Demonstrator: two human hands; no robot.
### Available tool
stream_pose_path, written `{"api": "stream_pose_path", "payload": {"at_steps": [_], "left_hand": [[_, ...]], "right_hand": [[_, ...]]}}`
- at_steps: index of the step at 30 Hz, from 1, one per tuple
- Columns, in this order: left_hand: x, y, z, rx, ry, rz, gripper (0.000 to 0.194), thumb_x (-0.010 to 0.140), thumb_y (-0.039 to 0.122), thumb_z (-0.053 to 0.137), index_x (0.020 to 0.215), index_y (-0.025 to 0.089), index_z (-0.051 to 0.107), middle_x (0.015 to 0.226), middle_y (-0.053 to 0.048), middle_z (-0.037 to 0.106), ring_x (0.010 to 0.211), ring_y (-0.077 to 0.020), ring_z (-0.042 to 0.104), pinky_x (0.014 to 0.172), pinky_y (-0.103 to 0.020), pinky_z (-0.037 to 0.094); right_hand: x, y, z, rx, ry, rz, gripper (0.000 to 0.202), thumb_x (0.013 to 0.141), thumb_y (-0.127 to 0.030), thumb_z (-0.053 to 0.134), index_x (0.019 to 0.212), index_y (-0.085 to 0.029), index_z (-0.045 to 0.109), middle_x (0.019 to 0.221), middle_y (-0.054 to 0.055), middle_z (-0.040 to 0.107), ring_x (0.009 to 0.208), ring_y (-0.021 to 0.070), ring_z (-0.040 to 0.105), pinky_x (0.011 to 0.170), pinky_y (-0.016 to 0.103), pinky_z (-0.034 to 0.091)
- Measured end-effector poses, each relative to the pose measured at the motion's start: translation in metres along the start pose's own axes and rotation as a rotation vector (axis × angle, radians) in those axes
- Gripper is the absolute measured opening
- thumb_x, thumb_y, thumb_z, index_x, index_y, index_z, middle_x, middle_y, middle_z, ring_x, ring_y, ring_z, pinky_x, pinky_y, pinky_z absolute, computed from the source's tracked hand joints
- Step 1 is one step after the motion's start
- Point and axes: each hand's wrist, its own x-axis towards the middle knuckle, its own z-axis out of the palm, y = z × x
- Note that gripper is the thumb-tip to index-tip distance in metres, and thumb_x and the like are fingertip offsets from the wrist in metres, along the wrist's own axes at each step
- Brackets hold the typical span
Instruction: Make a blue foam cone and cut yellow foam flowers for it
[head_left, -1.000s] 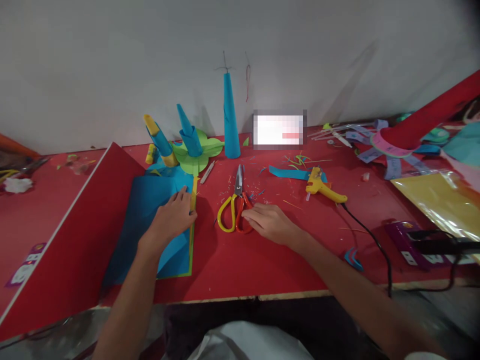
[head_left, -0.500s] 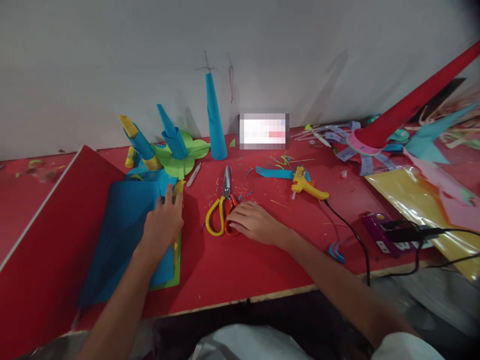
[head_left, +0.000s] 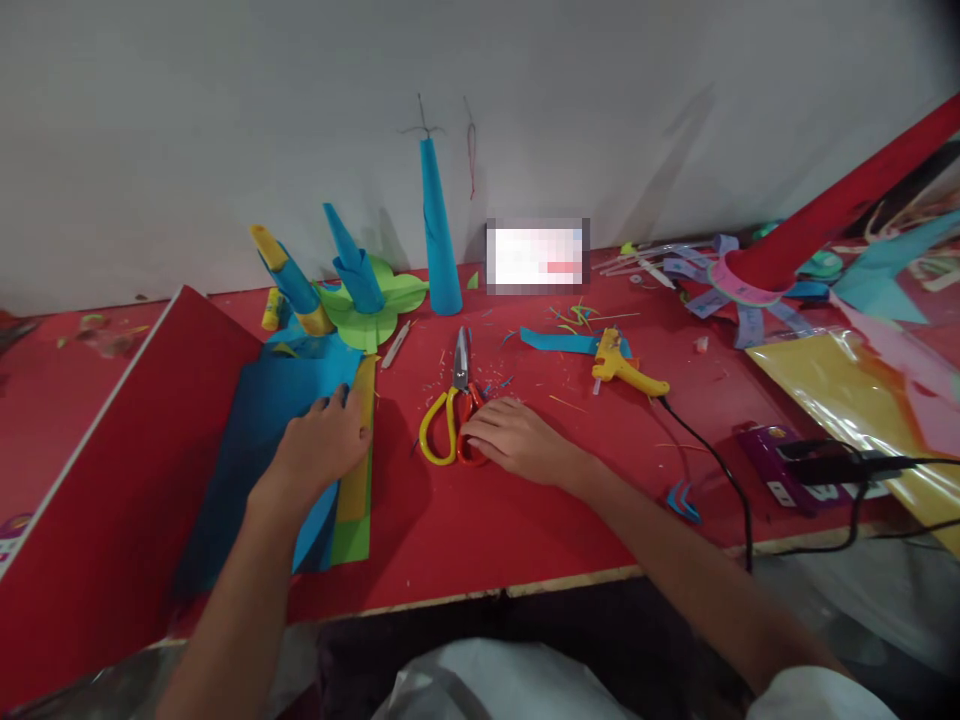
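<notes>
On the left, my left hand [head_left: 319, 440] lies palm down on a blue paper sheet [head_left: 255, 430], fingers a little apart. The sheet's right edge bends up below my wrist. From under it show a yellow sheet [head_left: 355, 490] and a green sheet [head_left: 358, 540]. My right hand [head_left: 517, 435] rests on the table with its fingers curled over the red handle of the scissors [head_left: 460, 375], thumb hidden. These lie flat with blades pointing away and their yellow handle on the left.
Behind stand a blue paper cone [head_left: 441, 240] and a green paper flower [head_left: 367, 320]. A yellow glue gun [head_left: 626, 372] with a black cord lies right of the scissors. A red board [head_left: 135, 470] leans at left. A purple box [head_left: 787, 470] and a red cone [head_left: 840, 205] are at right.
My left hand has drawn back slightly towards me, and the blue sheet's edge has shifted left and bent up, baring more yellow and green. My right hand stays at the scissors.
</notes>
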Motion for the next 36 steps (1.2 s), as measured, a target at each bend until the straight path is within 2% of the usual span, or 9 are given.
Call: {"api": "stream_pose_path", "payload": {"at_steps": [5,11,16,20,25,28,32,34,36], "left_hand": [[0.001,-0.001,-0.008,-0.033,-0.048,-0.008,0.04,0.1,0.028,0.05,0.134,0.011,0.063,0.146,-0.025,0.066,0.128,-0.0438,0.069,0.096,-0.056,0.064],[-0.004,-0.001,-0.008,-0.023,-0.054,-0.002,0.046,0.1,0.032,0.05,0.141,0.012,0.06,0.16,-0.024,0.057,0.14,-0.0436,0.062,0.099,-0.056,0.063],[-0.005,0.003,-0.005,-0.052,-0.02,-0.018,0.048,0.098,0.028,0.055,0.143,0.011,0.059,0.158,-0.026,0.058,0.137,-0.0459,0.062,0.096,-0.057,0.063],[-0.004,0.003,-0.001,-0.087,0.016,-0.028,0.048,0.095,0.019,0.055,0.142,0.01,0.06,0.147,-0.028,0.064,0.131,-0.0462,0.066,0.093,-0.056,0.063],[-0.008,0.001,0.008,-0.041,0.138,-0.014,0.043,0.099,0.009,0.038,0.133,0.007,0.064,0.132,-0.027,0.071,0.118,-0.0429,0.073,0.084,-0.049,0.063],[-0.011,-0.007,0.015,-0.103,0.176,-0.044,0.044,0.101,0.007,0.033,0.128,0.009,0.068,0.132,-0.025,0.073,0.11,-0.0403,0.077,0.08,-0.047,0.063],[-0.009,-0.023,0.03,-0.371,0.218,-0.092,0.044,0.102,0.018,0.044,0.139,0.019,0.068,0.142,-0.016,0.075,0.111,-0.0371,0.079,0.087,-0.045,0.061],[-0.004,-0.028,0.039,-0.485,0.271,-0.082,0.047,0.103,0.024,0.047,0.147,0.019,0.066,0.141,-0.014,0.076,0.116,-0.0355,0.077,0.091,-0.042,0.059],[0.001,-0.029,0.047,-0.59,0.327,-0.073,0.048,0.104,0.029,0.049,0.147,0.018,0.067,0.133,-0.014,0.08,0.109,-0.0324,0.078,0.092,-0.039,0.058]], "right_hand": [[-0.001,-0.001,-0.001,0.011,0.001,0.001,0.023,0.113,-0.025,0.05,0.119,-0.021,0.072,0.109,0.01,0.078,0.105,0.0248,0.067,0.097,0.041,0.048],[-0.002,-0.001,0.0,0.015,0.007,-0.003,0.024,0.113,-0.025,0.05,0.12,-0.02,0.072,0.109,0.01,0.078,0.105,0.0258,0.068,0.097,0.041,0.049],[-0.002,-0.003,-0.001,0.017,0.012,0.005,0.028,0.114,-0.026,0.047,0.119,-0.02,0.073,0.107,0.01,0.079,0.103,0.0255,0.068,0.096,0.041,0.049],[-0.002,-0.005,0.001,0.024,0.017,0.012,0.026,0.114,-0.026,0.048,0.119,-0.019,0.073,0.107,0.01,0.079,0.102,0.0257,0.069,0.096,0.041,0.049],[-0.002,-0.004,0.002,0.038,0.021,0.038,0.023,0.112,-0.025,0.051,0.115,-0.021,0.074,0.106,0.009,0.08,0.1,0.0252,0.07,0.095,0.041,0.05],[-0.003,-0.005,0.0,0.033,0.087,-0.002,0.023,0.11,-0.02,0.052,0.115,-0.021,0.075,0.106,0.01,0.08,0.1,0.0248,0.071,0.093,0.04,0.052],[0.002,-0.025,-0.001,0.008,0.172,-0.114,0.026,0.108,-0.013,0.051,0.116,-0.018,0.074,0.109,0.012,0.079,0.104,0.0249,0.07,0.095,0.039,0.055],[0.014,-0.044,0.004,0.003,0.107,-0.168,0.025,0.108,-0.012,0.051,0.116,-0.018,0.074,0.113,0.012,0.079,0.11,0.0251,0.07,0.099,0.04,0.055],[0.033,-0.065,0.013,-0.021,-0.014,-0.241,0.021,0.11,-0.02,0.054,0.116,-0.017,0.074,0.122,0.013,0.078,0.115,0.0263,0.07,0.102,0.042,0.055]]}}
